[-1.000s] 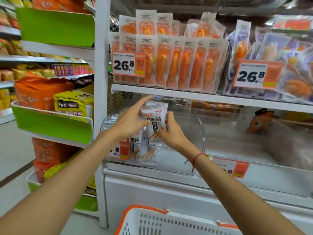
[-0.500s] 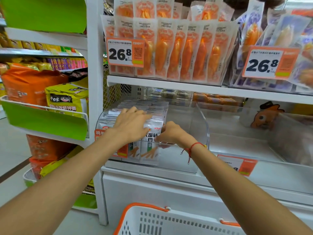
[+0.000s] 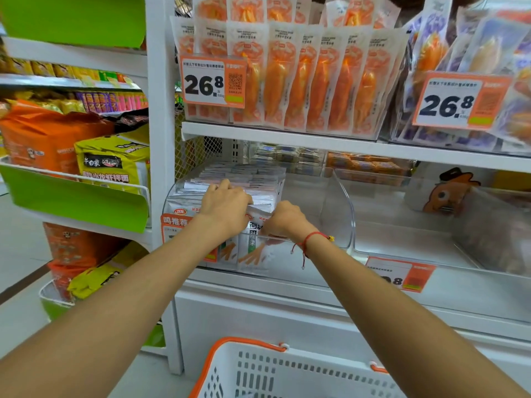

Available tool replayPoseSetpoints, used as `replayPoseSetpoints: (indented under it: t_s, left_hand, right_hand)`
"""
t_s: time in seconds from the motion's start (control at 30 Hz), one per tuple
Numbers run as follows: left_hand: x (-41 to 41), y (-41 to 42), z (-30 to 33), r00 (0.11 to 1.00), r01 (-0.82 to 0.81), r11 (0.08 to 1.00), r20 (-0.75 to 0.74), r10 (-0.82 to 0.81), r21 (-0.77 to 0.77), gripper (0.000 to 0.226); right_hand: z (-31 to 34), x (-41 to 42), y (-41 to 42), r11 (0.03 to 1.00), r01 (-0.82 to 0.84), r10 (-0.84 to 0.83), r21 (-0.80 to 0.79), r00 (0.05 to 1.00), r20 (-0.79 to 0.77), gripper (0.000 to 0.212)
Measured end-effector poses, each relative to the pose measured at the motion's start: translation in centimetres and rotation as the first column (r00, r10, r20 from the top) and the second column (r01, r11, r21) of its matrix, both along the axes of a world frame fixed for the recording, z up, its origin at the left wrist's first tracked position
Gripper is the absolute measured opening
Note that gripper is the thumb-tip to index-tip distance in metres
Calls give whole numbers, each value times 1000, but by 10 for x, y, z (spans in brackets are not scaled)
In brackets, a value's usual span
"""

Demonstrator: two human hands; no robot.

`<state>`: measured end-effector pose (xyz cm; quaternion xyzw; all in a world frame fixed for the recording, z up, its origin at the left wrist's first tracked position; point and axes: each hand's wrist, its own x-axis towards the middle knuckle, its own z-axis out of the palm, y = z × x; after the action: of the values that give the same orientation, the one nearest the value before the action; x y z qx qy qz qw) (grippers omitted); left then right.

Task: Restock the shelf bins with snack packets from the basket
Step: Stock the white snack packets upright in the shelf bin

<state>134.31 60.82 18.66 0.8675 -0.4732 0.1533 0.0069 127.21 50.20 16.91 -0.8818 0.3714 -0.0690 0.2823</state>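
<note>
Both hands in the clear shelf bin, frame centre

The left hand (image 3: 225, 206) presses down on the row of white snack packets (image 3: 253, 185) inside the clear bin (image 3: 339, 208); the right hand (image 3: 286, 221) pinches the front packet. A white basket (image 3: 258, 374) sits at bottom centre.

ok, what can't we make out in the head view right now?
- Basket contents: cut off by the bottom edge.
- Right hand fingers: curled behind the hand, so the grip on the front packets is unclear.
- Price on the lower tag: partly hidden by the right forearm.
- Bin at far right: contents blurred.
</note>
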Motion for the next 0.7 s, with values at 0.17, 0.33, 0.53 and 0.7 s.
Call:
replayPoseSetpoints:
  t_s: [0.17, 0.33, 0.53, 0.7]
  left_hand:
    - [0, 2, 10, 994, 6, 997, -114, 3, 81, 49]
    - [4, 7, 9, 988, 39, 999, -153, -35, 26, 42]
    - [4, 3, 2, 993, 26, 996, -114, -36, -89, 37]
    - [-4, 9, 2, 992, 18, 992, -124, -34, -128, 48]
  right_hand:
    - [4, -16, -4, 979, -32, 0, 200, 987, 160, 55]
    - [-2, -15, -4, 960, -42, -31, 277, 966, 256, 52]
    - [-11, -10, -2, 984, -2, -38, 177, 974, 222, 36]
    - [-3, -24, -4, 982, -88, 54, 169, 979, 196, 50]
